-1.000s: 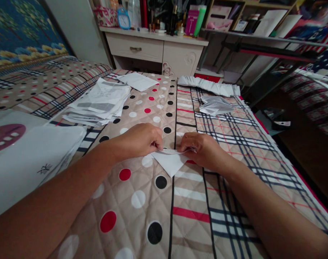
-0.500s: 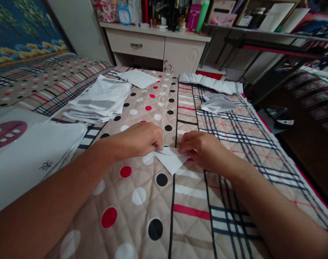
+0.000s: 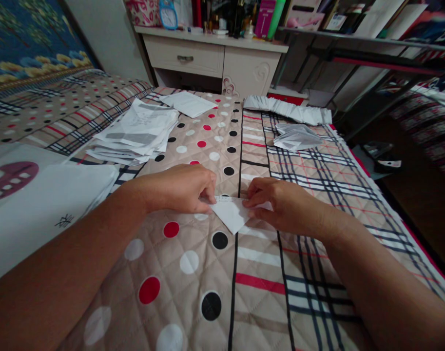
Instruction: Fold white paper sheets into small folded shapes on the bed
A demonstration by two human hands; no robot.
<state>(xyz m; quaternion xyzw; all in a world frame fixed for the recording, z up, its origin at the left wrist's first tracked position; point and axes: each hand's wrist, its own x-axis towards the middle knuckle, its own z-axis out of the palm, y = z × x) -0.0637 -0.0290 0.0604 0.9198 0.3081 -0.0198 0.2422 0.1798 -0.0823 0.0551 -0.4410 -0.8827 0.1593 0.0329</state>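
A small white folded paper (image 3: 232,214), shaped like a downward-pointing triangle, lies on the quilted bedspread (image 3: 207,273) in the middle of the view. My left hand (image 3: 183,187) is closed, its fingertips pinching the paper's upper left corner. My right hand (image 3: 277,202) is closed too, with its fingers pressing on the paper's upper right edge. Both forearms reach in from the bottom of the view.
A loose stack of white sheets (image 3: 134,134) lies at the left, a single sheet (image 3: 188,103) behind it. A row of folded papers (image 3: 288,109) and a small heap of folded pieces (image 3: 297,137) sit at the far right. A white bag (image 3: 39,204) rests at the left. A cluttered dresser (image 3: 215,53) stands behind the bed.
Both hands and the folded paper have shifted slightly up in the view as the camera tilted. The grip on the paper is the same.
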